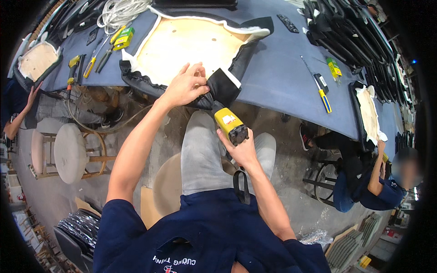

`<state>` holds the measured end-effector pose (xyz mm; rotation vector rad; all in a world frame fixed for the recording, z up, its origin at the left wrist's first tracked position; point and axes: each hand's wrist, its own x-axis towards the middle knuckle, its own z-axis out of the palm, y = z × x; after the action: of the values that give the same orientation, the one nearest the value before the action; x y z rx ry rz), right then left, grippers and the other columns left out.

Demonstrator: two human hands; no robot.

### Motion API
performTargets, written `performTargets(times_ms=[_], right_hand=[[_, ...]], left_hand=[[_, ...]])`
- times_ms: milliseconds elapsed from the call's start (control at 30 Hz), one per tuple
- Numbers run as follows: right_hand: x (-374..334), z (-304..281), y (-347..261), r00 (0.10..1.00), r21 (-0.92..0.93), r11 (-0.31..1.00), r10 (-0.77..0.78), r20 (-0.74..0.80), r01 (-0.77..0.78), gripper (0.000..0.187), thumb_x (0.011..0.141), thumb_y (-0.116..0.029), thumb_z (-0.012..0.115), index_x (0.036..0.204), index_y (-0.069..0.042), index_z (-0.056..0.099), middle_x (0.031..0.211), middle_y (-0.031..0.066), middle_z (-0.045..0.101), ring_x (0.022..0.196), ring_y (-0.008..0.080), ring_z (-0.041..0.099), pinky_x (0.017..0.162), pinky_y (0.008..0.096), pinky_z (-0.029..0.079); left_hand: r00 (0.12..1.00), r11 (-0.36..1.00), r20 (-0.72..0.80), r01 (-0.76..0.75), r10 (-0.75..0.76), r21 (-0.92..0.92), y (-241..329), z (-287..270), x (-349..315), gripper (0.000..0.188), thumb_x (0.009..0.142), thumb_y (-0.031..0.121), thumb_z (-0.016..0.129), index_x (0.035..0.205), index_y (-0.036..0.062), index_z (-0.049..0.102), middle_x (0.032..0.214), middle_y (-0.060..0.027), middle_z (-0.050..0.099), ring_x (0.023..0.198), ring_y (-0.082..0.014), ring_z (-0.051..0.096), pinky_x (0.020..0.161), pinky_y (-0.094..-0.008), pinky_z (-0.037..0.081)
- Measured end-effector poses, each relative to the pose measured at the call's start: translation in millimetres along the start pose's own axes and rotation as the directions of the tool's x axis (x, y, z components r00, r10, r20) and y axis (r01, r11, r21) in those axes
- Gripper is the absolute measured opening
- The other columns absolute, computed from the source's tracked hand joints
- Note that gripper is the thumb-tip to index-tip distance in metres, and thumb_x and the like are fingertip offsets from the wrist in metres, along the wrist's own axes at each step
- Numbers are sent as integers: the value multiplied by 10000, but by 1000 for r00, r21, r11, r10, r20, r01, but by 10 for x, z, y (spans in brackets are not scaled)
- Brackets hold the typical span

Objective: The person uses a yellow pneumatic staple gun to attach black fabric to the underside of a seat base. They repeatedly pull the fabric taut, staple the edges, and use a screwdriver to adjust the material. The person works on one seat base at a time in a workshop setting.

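A cushion panel with a bare plywood back (186,48) and a black cover wrapped over white padding lies at the table's near edge. My left hand (184,86) is at its near corner, fingers bent, with thumb and fingertips gripping the black cover (223,88). Part of that cover sticks up as a loose flap beside the fingers. My right hand (243,150) is wrapped round a yellow staple gun (230,122) just below the flap. The gun's nose points up toward the panel's near edge; whether it touches the cover is hidden.
A coiled pale hose (120,16), green-yellow box (124,38), screwdriver (89,67) and another staple gun (73,68) lie left. Rightward are a screwdriver (324,100) and stacked black covers (337,34). Co-workers handle smaller panels on both sides. A round stool (70,154) stands left.
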<state>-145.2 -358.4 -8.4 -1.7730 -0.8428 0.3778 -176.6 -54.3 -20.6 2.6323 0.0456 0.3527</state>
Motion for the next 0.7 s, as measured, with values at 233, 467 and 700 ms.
performTargets(times_ms=[233, 467, 700], right_hand=[[196, 119, 93, 995, -5, 995, 98, 23, -98, 306, 904, -213, 852, 1014, 57, 756, 874, 210, 786, 807, 358, 788, 790, 444, 604], [422, 67, 161, 910, 71, 917, 375, 178, -392, 377, 939, -258, 839, 1145, 51, 771, 1026, 202, 819, 955, 276, 800, 872, 409, 609], [-170, -107, 385, 938, 217, 939, 305, -163, -267, 265, 998, -212, 851, 1175, -27, 781, 952, 34, 777, 766, 120, 691, 700, 320, 543]], left_hand=[[999, 996, -10, 33, -34, -87, 123, 44, -11, 256, 936, 302, 773, 932, 47, 754, 1306, -136, 654, 1562, -371, 485, 1364, -589, 236], [998, 997, -48, 39, -42, -71, 0, 1, 34, 375, 926, 413, 812, 985, 50, 740, 1343, -144, 641, 1536, -373, 504, 1352, -559, 272], [995, 997, -72, 66, -64, 34, 83, -17, -25, 459, 902, 501, 825, 1032, 70, 737, 1411, -156, 623, 1447, -374, 557, 1336, -561, 305]])
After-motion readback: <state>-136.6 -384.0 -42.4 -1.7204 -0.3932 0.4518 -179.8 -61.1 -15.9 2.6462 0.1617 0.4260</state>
